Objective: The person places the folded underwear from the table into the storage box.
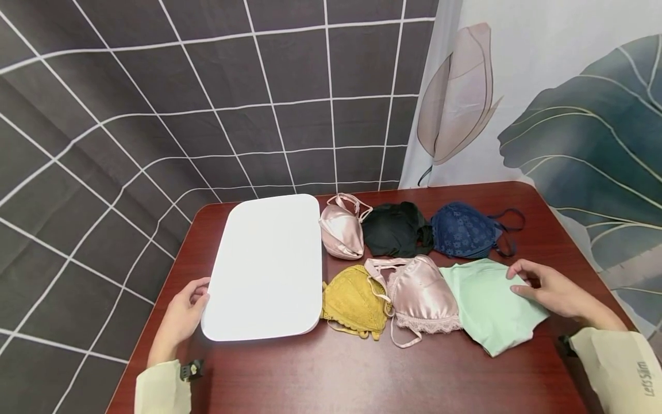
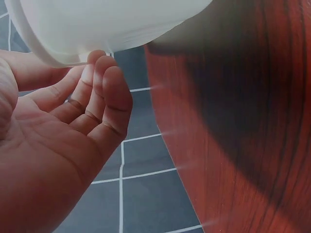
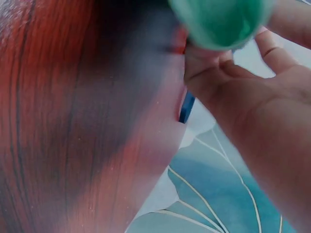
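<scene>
On the left, a white box [image 1: 266,267] with rounded corners shows a smooth, flat top. My left hand [image 1: 186,310] holds its left edge, and the left wrist view has the curled fingertips against the box's rim [image 2: 65,63]. At the far right of the front row lies a folded mint-green garment [image 1: 491,305]. The fingers and thumb of my right hand [image 1: 553,290] hold its right edge, which looks blurred in the right wrist view. Beside this garment rests a pink satin bra [image 1: 424,296] with lace trim, then a mustard-yellow lace bra [image 1: 357,302].
Along the back row lie a smaller pink satin bra [image 1: 342,230], a black bra [image 1: 395,230] and a navy lace bra [image 1: 465,230] with loose straps. All rest on a reddish wooden table [image 1: 362,379]. A dark grid-patterned curtain [image 1: 207,86] hangs behind, with a floral curtain [image 1: 543,69] at right.
</scene>
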Available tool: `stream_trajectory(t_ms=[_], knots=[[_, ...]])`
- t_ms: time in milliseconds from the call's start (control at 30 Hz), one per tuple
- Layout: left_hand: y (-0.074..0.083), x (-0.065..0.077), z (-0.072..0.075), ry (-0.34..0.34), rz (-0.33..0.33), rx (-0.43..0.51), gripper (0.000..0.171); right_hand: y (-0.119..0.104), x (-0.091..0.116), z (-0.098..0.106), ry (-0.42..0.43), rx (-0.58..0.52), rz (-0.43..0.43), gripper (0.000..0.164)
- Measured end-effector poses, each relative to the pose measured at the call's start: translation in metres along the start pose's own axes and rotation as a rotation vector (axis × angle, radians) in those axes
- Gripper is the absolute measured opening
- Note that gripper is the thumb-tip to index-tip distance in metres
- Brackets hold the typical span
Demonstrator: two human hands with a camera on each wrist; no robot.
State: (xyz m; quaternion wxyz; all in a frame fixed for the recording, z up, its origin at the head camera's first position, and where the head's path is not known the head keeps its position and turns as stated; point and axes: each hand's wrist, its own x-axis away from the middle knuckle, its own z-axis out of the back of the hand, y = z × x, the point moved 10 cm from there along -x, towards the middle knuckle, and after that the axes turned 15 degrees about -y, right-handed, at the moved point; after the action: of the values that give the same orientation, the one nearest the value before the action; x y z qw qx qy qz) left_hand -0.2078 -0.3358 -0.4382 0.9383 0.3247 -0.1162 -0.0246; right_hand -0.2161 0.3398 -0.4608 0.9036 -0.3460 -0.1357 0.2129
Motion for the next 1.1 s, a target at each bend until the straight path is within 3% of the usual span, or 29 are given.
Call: stream_trajectory(t_ms=[200,333,467,733,1100], knots=[[-0.001,0.0,0.0,0.001,-0.01,0.001,0.036,-0.004,0.003,0.009,0.007,-0.001,-0.067,0.019],[-0.001,0.0,0.001,0.004,-0.011,0.007,0.036,-0.01,0.007,0.022,0.044,-0.009,-0.067,0.02],[-0.002,-0.001,0.001,0.001,0.0,0.017,0.036,-0.022,0.012,0.04,0.113,-0.001,-0.054,0.021],[-0.003,-0.001,0.001,-0.004,0.012,0.037,0.037,-0.058,0.013,0.076,0.263,0.064,-0.107,0.025],[-0.003,0.0,-0.004,-0.014,0.014,0.053,0.037,-0.121,-0.007,0.103,0.383,0.054,0.017,0.027]])
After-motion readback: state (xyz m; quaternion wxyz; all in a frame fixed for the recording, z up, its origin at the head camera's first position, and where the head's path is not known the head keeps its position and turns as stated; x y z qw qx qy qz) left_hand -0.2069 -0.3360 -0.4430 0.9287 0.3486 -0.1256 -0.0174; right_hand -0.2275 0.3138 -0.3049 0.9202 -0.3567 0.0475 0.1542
